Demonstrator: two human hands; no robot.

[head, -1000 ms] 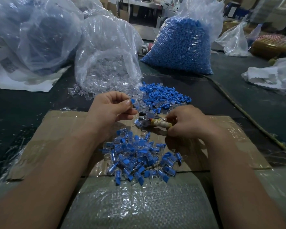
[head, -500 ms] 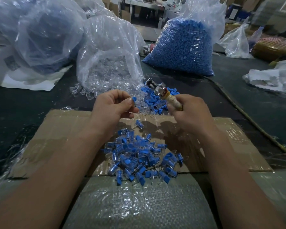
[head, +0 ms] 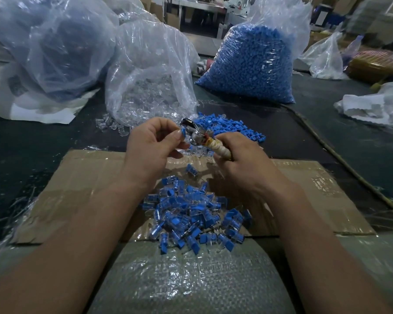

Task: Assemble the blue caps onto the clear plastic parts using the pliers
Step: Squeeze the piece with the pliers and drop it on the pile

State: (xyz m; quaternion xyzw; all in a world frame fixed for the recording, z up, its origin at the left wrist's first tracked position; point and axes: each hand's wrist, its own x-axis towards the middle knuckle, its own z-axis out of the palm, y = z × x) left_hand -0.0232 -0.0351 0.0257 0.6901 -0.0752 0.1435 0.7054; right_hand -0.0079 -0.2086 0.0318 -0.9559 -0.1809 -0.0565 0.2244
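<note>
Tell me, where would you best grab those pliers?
By the wrapped handle, coming from the right: the pliers point their metal head up-left at the blue cap pinched in the left hand. The right hand grips there.

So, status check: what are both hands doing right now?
Left hand pinches small blue plastic cap. Right hand grips cloth-wrapped metal pliers, head beside cap. Nothing blocking between them.

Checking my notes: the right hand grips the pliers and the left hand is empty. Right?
Not quite. The head view shows the left hand pinching a blue cap at the tip of the pliers, so it is not empty. The right hand does grip the pliers.
</note>
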